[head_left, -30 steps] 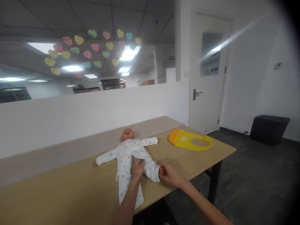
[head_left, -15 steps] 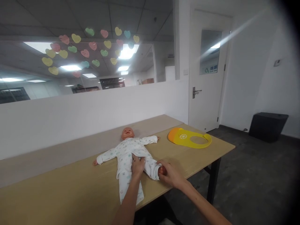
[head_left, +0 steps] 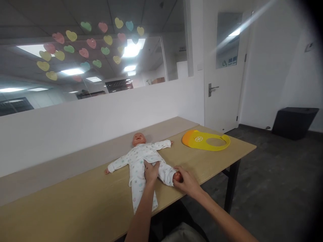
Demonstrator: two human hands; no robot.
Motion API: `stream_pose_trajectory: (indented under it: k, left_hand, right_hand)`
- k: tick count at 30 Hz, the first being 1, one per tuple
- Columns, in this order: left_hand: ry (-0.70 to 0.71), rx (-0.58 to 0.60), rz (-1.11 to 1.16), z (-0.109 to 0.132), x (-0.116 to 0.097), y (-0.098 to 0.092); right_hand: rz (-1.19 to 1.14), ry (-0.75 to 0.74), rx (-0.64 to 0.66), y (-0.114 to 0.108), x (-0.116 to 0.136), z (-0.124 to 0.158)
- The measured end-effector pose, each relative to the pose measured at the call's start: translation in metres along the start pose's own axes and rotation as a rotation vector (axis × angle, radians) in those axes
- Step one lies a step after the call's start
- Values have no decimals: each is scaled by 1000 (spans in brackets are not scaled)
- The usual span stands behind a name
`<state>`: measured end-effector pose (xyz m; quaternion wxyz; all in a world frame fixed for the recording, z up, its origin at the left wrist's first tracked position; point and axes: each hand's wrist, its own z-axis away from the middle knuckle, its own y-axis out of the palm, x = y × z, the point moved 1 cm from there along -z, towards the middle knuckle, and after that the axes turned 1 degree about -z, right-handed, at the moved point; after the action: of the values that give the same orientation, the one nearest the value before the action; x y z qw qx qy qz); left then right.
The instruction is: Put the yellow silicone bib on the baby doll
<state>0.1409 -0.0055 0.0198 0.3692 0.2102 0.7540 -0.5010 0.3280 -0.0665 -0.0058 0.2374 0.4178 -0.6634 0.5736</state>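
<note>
Resting on the crotch of the doll's white printed romper (head_left: 141,161), the left hand (head_left: 151,172) is seen with fingers pressed flat on the cloth, nothing enclosed. Just to its right, the right hand (head_left: 186,181) is curled closed around the doll's bare foot (head_left: 178,176) at the trouser cuff. The step is judged best done by keeping the cloth pinned while the foot is eased through slowly (cuff snagging is the risk). Beyond the grip, the doll (head_left: 139,138) lies face up on the wooden table (head_left: 75,201). Farther right a yellow bib (head_left: 202,138) is laid; behind, a white partition (head_left: 88,121), door (head_left: 224,84) and heart stickers (head_left: 85,52).
</note>
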Motion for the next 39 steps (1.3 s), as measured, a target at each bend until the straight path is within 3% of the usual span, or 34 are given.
stream_pose_trajectory:
  k: [5, 12, 24, 28, 32, 34, 36, 39]
  left_hand:
    - [-87, -9, -56, -2, -1, 3]
    - [-58, -26, -71, -7, 6, 5]
    - [-36, -20, -29, -5, 2, 3]
    - [-19, -18, -2, -3, -3, -4]
    - [-6, 15, 64, 11, -3, -23]
    - [97, -42, 21, 20, -3, -37]
    - [305, -98, -109, 31, -7, -48]
    - [589, 41, -258, 52, -11, -49]
  right_hand:
    - [-53, -10, -78, 7, -6, 4]
    - [-132, -5, -185, 8, -8, -5]
    - [-144, -25, -212, 19, -14, -9]
    - [-143, -14, -172, 14, -14, -5]
    - [-115, -4, -177, 13, -13, 3]
    - [-74, -23, -207, 14, -12, 8]
    - [-32, -49, -244, 16, -11, 13]
    - [-7, -91, -299, 19, -15, 21]
